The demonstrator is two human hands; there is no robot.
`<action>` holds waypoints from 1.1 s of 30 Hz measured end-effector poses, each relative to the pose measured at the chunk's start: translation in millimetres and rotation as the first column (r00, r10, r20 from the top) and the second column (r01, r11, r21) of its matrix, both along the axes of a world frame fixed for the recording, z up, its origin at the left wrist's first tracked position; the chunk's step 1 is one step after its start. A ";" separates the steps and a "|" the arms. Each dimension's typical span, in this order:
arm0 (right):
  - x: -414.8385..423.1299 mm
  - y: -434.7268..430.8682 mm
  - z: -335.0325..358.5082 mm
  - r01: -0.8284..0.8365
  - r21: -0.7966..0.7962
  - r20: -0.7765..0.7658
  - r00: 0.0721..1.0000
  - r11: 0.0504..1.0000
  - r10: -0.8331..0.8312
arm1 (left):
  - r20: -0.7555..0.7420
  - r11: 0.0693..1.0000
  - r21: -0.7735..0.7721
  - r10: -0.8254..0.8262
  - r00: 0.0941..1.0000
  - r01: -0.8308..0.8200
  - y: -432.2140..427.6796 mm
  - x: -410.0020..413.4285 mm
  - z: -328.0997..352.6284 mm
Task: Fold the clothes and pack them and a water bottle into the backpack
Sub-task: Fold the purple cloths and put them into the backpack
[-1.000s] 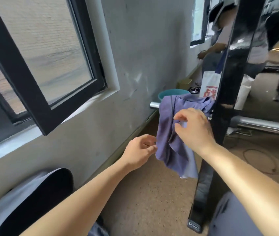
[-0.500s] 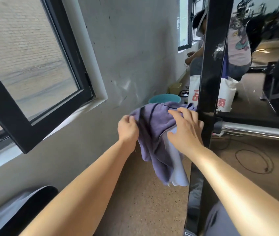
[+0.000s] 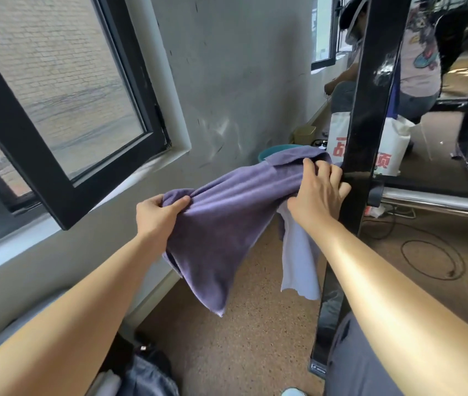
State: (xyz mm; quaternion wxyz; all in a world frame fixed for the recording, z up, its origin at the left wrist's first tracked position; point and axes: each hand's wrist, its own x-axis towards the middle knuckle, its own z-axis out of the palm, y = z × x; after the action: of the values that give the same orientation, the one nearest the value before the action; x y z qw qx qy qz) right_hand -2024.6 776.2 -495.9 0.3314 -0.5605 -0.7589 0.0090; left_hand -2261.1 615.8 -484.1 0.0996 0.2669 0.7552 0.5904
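Spreading the cloth (image 3: 227, 224) beside the post (image 3: 370, 110).
Left hand (image 3: 158, 215) and right hand (image 3: 318, 195) each pinch an edge, holding it taut for folding.

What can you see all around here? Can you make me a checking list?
Surface: brown speckled floor; no table in view.
Job's things: purple cloth stretched between both hands, with a pale layer hanging beneath; dark bag at the bottom edge, only partly visible; no water bottle seen.
Clutter: teal tub, white printed bag.
Hands: left hand grips one end of the cloth, right hand the other.
Cables: black cable looped on the floor.
Surroundings: open window, grey wall, black post, metal rail, another person behind.
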 end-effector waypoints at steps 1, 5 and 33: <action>-0.4 -0.1 -0.6 0.005 0.001 0.001 1.000 1.000 -0.005 | -0.027 0.998 -0.003 0.060 0.998 -0.061 -3.4 -4.6 -1.4; 0.7 -1.4 -3.0 0.008 0.042 0.019 1.000 0.999 -0.009 | -0.027 0.919 -0.004 0.394 0.919 -0.394 -15.1 -10.5 0.4; -21.0 -53.8 8.6 -0.299 0.239 -0.125 0.934 0.924 0.334 | -0.104 0.989 0.017 -0.143 0.984 0.145 -89.7 -7.3 0.7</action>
State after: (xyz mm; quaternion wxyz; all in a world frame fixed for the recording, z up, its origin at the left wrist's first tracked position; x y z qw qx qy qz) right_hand -2045.6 722.3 -487.3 0.4458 -0.3881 -0.8062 0.0258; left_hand -2268.4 526.0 -483.4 0.0998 0.3520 0.7306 0.5765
